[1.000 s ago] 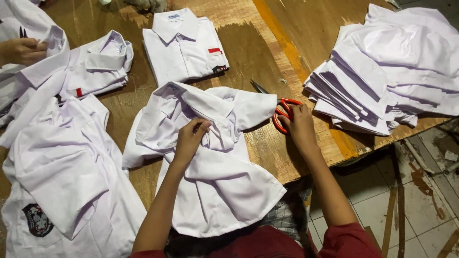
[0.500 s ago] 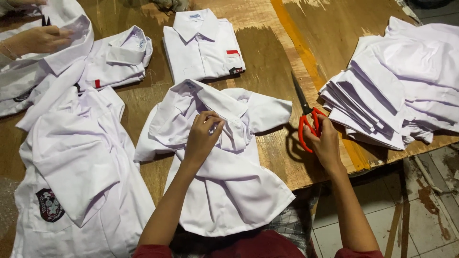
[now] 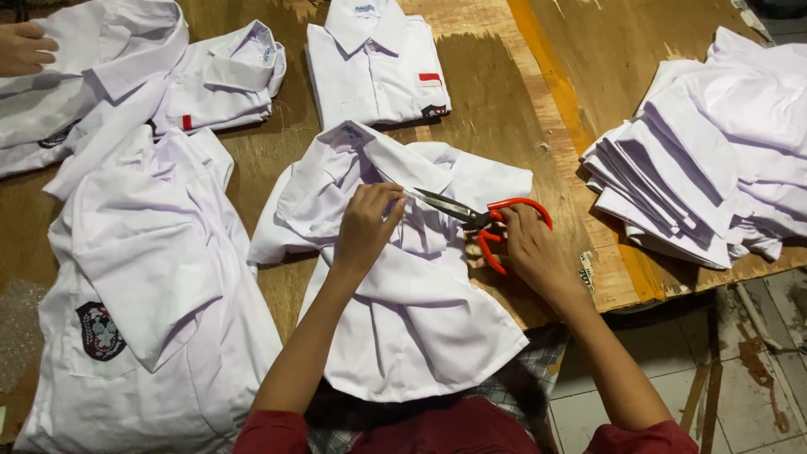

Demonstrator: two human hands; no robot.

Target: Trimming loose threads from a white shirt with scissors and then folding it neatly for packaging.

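Note:
A white shirt lies crumpled on the wooden table in front of me. My left hand pinches a fold of its cloth near the collar. My right hand grips red-handled scissors, whose blades point left and reach the cloth right beside my left fingers. The blades look nearly closed.
A folded white shirt with a red patch lies at the back. More white shirts cover the left side. A stack of folded white cloth sits at the right table edge. Another person's hand rests on a shirt at far left.
My right hand has lifted the scissors from the table at the right and swung their blades left to the cloth held by my left hand.

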